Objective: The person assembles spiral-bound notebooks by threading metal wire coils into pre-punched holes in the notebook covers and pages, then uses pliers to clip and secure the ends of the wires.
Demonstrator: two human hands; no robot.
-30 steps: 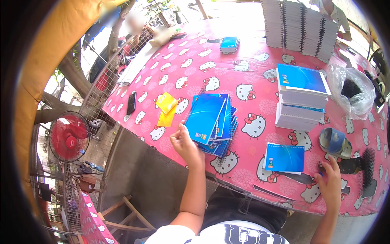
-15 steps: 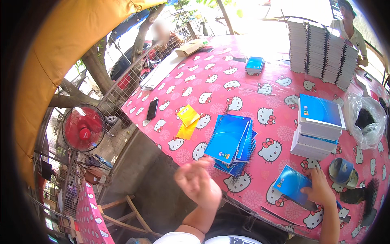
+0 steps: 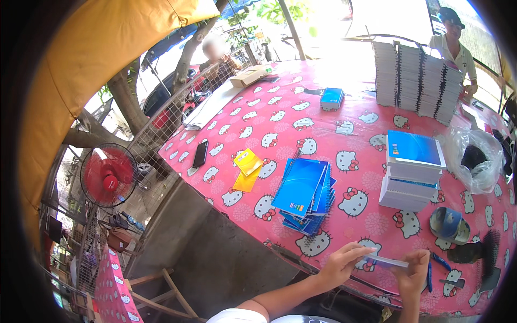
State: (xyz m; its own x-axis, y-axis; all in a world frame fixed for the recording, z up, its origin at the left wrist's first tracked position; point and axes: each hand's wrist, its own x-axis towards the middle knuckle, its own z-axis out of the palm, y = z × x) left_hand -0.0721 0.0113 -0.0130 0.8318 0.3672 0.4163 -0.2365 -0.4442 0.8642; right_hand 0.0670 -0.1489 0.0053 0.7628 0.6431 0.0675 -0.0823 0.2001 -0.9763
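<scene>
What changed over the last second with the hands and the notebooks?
The left hand left the fanned pile of blue notebooks and came to the table edge beside the right hand; both now hold a thin flat booklet edge-on between them. The pile, the neat stack and the yellow packets stayed put.

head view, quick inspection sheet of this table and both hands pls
surface: table under a pink cloth with white cat figures.
job's things: thin clear strip, held at both ends by the left hand and right hand; messy pile of blue spiral notebooks ahead; neater blue-topped stack to the right.
clutter: yellow packets, black phone, clear plastic bag, tape roll, tall white stacks at the far edge.
grippers: both hands pinching the strip.
cables: nothing seen.
surroundings: red fan, wire fence, yellow canopy, person behind the stacks.
</scene>
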